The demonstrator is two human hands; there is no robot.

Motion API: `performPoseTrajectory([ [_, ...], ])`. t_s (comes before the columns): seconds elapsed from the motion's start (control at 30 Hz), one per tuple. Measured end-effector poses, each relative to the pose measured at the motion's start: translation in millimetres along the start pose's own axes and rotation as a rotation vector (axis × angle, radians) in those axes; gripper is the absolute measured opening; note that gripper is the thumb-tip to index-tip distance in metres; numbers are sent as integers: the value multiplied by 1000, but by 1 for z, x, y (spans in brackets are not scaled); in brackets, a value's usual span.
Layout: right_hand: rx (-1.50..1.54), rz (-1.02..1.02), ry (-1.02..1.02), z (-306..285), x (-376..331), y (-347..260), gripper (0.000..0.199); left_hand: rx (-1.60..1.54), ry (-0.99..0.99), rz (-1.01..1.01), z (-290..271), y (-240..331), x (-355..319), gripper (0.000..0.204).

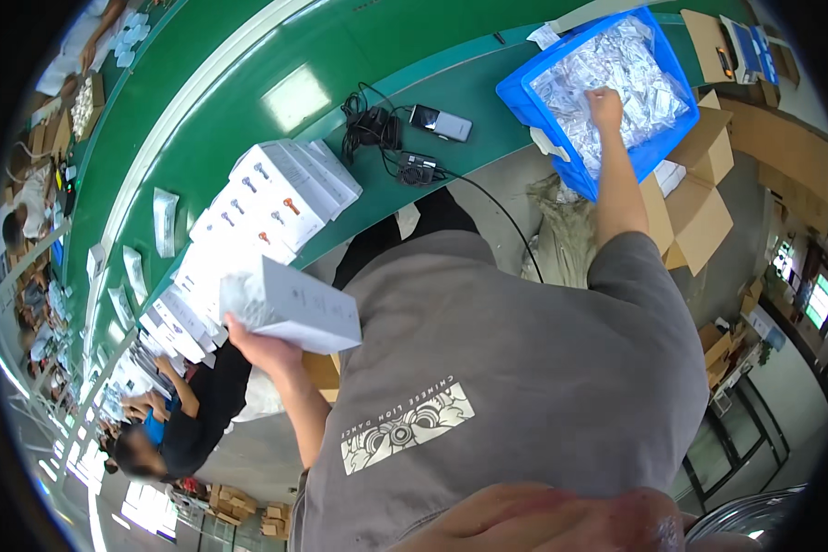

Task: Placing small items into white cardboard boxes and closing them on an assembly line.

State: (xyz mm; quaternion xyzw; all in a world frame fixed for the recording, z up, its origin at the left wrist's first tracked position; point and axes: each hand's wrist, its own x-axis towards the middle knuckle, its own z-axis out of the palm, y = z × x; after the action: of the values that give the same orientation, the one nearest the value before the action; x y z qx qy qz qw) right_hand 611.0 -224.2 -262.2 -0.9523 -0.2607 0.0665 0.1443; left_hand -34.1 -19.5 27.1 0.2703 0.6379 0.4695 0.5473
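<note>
My left hand (265, 348) is wrapped round the underside of a white carton (308, 308), held tilted in front of my body. At the carton's left end there is a pale, wrinkled surface that looks like clear plastic. My right hand (604, 108) reaches into a blue plastic bin (531, 103) at the far right. Its fingers are closed among many small, shiny clear packets (649, 83); what they pinch is hidden. Beside the left hand, several white boxes (248, 207) with small printed pictures stand in rows on the green bench.
A handheld scanner-like device (440, 123) and a black cable bundle (370, 127) lie on the green bench (340, 46). Plastic-wrapped pieces (165, 223) lie on the far left. Open brown cartons (699, 216) stand beside the bin. A co-worker in black (193, 419) is at the lower left.
</note>
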Motion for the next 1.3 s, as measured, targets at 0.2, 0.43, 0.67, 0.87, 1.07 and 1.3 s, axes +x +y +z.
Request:
performPoseTrajectory([
  [0.2, 116, 133, -134, -66, -10, 28, 32, -29, -121, -98, 28, -24, -3, 53],
  [0.43, 690, 60, -405, -153, -32, -94, 38, 294, -268, 38, 37, -42, 10, 51],
  [0.67, 1418, -547, -510, -224, -181, -387, 24, 386, -538, 279, 79, -17, -11, 52],
  [0.87, 566, -1230, -734, -208, -233, -486, 14, 204, -536, 247, 54, -13, -9, 56],
  [1.07, -236, -1498, -931, -194, -250, -550, 20, 170, -499, 329, 36, -12, -8, 58],
  [1.3, 252, -1482, -1235, -206, -260, -569, 28, 179, -342, 382, 8, -9, 5, 57],
])
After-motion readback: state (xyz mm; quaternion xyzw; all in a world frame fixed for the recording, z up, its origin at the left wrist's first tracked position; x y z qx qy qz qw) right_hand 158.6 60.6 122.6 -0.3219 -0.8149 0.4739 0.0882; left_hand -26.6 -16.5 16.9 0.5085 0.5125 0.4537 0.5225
